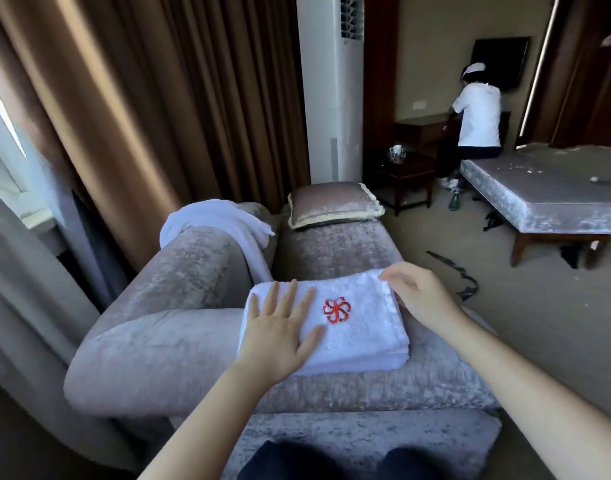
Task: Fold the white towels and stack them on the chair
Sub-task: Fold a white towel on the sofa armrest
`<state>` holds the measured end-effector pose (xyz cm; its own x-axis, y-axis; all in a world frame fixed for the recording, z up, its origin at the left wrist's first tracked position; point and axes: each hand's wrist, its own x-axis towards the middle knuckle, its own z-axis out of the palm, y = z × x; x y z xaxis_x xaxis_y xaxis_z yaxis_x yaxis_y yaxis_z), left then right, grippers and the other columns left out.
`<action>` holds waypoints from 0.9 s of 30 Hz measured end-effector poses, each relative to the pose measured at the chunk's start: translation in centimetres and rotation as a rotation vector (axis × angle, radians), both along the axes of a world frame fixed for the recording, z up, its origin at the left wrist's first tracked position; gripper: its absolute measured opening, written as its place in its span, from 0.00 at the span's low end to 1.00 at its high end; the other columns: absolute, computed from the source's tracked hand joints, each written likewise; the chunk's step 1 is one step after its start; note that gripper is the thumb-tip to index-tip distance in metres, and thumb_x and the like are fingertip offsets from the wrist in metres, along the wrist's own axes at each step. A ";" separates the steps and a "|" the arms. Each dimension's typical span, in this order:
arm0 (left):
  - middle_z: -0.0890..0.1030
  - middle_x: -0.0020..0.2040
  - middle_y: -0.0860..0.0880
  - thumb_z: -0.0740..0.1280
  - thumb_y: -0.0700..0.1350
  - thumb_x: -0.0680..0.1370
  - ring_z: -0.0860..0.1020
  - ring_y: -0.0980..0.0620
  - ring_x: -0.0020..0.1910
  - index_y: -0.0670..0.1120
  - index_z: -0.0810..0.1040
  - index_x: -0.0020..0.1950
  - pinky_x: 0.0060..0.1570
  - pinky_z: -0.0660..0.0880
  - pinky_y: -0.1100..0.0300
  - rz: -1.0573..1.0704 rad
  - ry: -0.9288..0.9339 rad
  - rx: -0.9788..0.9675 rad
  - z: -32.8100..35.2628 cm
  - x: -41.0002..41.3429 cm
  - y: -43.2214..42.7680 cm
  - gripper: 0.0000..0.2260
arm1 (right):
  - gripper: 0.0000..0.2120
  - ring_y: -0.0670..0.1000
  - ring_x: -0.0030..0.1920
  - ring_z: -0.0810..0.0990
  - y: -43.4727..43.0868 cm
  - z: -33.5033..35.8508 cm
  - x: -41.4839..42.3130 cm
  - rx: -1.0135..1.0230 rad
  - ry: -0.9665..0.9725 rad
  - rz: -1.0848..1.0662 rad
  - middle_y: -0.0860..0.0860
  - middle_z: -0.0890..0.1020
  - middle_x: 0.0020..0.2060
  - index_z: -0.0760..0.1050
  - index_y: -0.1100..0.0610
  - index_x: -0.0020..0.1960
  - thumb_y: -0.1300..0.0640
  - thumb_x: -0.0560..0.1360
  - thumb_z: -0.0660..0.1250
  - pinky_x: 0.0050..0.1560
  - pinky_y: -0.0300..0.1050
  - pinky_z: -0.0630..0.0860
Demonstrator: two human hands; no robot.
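Pressing a folded towel flat on a grey velvet chair in a hotel room.

Brown curtains (151, 109) fill the left wall, with a tall white air-conditioner (332, 98) beside them. The chair (179, 299) stands in front of the curtains on beige carpet. A matching velvet bench (546, 195) sits well apart on the right, and a person in a white top (477, 112) stands beyond it with their back turned. A fringed cushion (332, 206) leans at the chair's back, and a loose white towel (224, 220) hangs over the armrest. The folded towel (359, 327) lies on the seat, its red emblem (336, 310) facing up. The left hand (280, 330) lies spread flat on it, and the right hand (418, 292) pinches its far right corner.
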<state>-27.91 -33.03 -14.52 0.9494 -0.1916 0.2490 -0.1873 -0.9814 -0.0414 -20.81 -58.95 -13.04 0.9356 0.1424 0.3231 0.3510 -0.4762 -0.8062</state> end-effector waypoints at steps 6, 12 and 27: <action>0.71 0.72 0.42 0.42 0.65 0.81 0.71 0.35 0.68 0.50 0.69 0.74 0.59 0.71 0.33 -0.014 -0.039 -0.008 -0.7 -0.1 -0.1 0.31 | 0.09 0.50 0.48 0.78 1.9 0.9 1.4 -0.009 0.073 -0.037 0.49 0.80 0.48 0.75 0.46 0.53 0.54 0.75 0.70 0.50 0.49 0.76; 0.74 0.69 0.45 0.51 0.58 0.82 0.72 0.39 0.67 0.50 0.72 0.70 0.66 0.61 0.37 -0.165 -0.309 -0.056 -1.4 -0.1 -0.4 0.22 | 0.04 0.45 0.45 0.80 0.8 -0.9 1.8 0.159 0.250 0.006 0.48 0.83 0.45 0.80 0.53 0.51 0.57 0.77 0.68 0.48 0.42 0.75; 0.78 0.42 0.49 0.66 0.42 0.77 0.74 0.47 0.37 0.45 0.79 0.46 0.38 0.72 0.54 -0.596 -0.486 -0.109 0.8 -1.7 -6.7 0.03 | 0.10 0.46 0.33 0.77 -0.8 1.9 2.6 0.298 0.255 0.180 0.53 0.84 0.38 0.82 0.54 0.53 0.65 0.76 0.67 0.31 0.35 0.73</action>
<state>-29.63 -39.70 -13.69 0.4731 -0.5862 0.6577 -0.6706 -0.7238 -0.1627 -18.21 -59.73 -11.14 0.9596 0.2459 0.1367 0.1791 -0.1591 -0.9709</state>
